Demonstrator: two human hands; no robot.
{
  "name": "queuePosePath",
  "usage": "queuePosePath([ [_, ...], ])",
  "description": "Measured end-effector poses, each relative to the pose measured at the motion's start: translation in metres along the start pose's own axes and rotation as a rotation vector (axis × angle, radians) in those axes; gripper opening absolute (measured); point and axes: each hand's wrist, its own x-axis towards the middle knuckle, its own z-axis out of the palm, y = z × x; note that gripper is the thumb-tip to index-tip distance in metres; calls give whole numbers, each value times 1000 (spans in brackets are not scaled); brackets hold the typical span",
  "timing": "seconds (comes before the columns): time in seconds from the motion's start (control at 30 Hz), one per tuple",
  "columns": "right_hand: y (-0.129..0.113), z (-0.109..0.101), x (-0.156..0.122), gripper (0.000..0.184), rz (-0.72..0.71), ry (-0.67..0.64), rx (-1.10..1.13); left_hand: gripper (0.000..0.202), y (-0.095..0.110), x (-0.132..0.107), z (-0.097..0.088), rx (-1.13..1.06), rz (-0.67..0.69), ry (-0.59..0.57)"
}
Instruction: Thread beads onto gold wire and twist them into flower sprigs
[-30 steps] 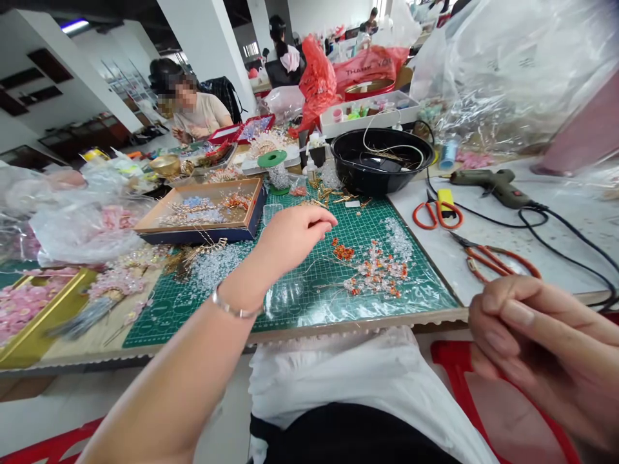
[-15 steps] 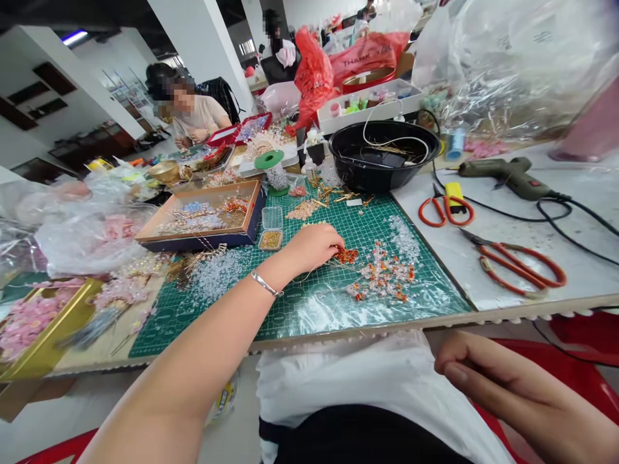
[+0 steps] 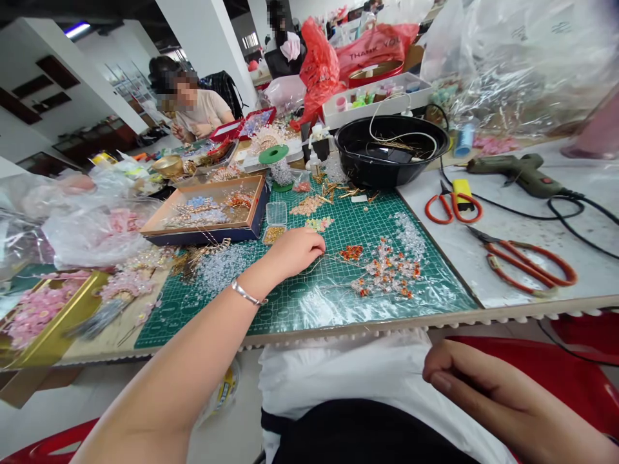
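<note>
My left hand [image 3: 294, 252] lies at the near side of the cutting mat [image 3: 372, 222], beside the beaded wire sprays [image 3: 384, 274], spread flat there, seemingly to keep them apart; pinching or not, I cannot tell; right hand [image 3: 483, 386] curled, empty-looking, below the table [image 3: 522, 303] edge.

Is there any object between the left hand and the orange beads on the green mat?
Nothing solid stands in the way. The left hand rests on the green cutting mat, just beside the orange beads. Only a thin wire crosses the short stretch of mat between them.
</note>
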Motion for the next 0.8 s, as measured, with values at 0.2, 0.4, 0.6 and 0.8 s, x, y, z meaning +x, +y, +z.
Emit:
queuePosePath([
  [0.2, 0, 13, -2, 28, 114, -219, 109, 17, 2, -55, -1, -165, -150, 99],
  [0.4, -26, 14, 10, 33, 109, -98, 163, 14, 19, -91, -13, -514, -364, 449],
  [0.6, -56, 18, 10, 10, -253, 53, 41, 9, 119, -133, 6, -1209, -401, 158],
  [0.8, -65, 43, 19, 17, -490, 48, -103, 39, 159, -136, 39, -1845, -498, -37],
])
